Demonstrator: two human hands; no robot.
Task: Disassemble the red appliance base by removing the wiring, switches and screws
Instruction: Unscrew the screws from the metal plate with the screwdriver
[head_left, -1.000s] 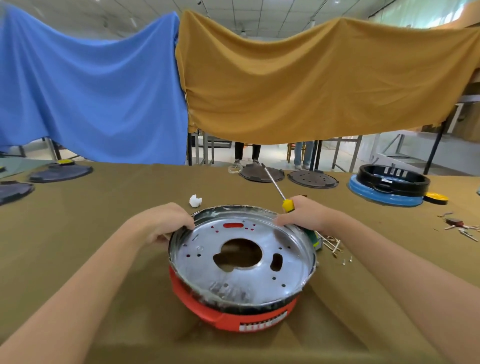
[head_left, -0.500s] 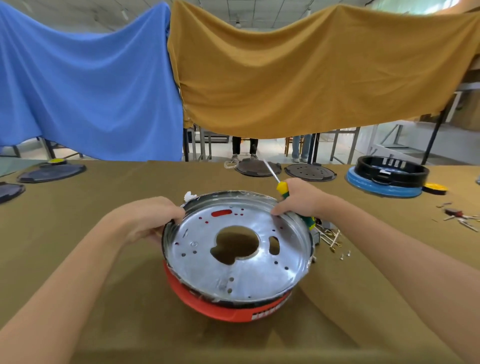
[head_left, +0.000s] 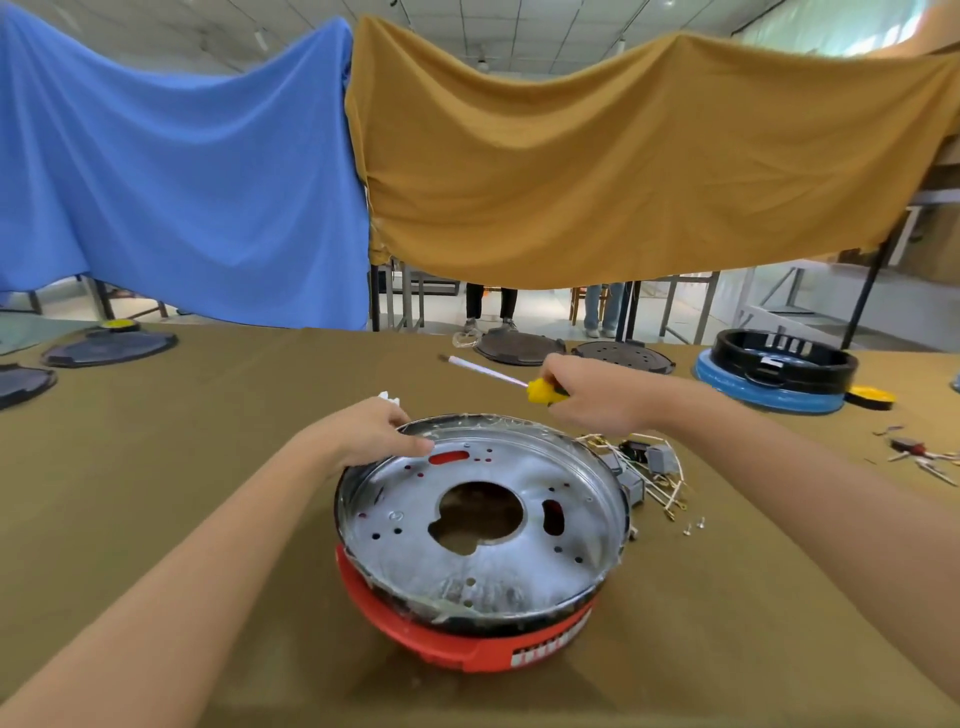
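My right hand (head_left: 597, 397) has lifted off the pan's rim since half a second ago and is now hanging above and behind it, right of centre in the frame, its fingers curling round the yellow-and-green handle of the screwdriver (head_left: 540, 391), whose shaft is pointing toward the upper left. My left hand (head_left: 363, 434) is staying where it was, at the far left edge of the silver metal pan (head_left: 483, 566), thumb lying over the rim onto the inner face and fingers wrapping down the outside, holding it. The pan is sitting tilted in the red appliance base (head_left: 467, 647), which is resting on the olive-brown table (head_left: 182, 467) in the lower centre of the frame. Just right of the pan, a heap of removed wiring and switches (head_left: 644, 465) is lying on the cloth, with a few loose screws (head_left: 693, 526) beside it. At the right edge, a black ring is sitting on a blue appliance base (head_left: 769, 395).
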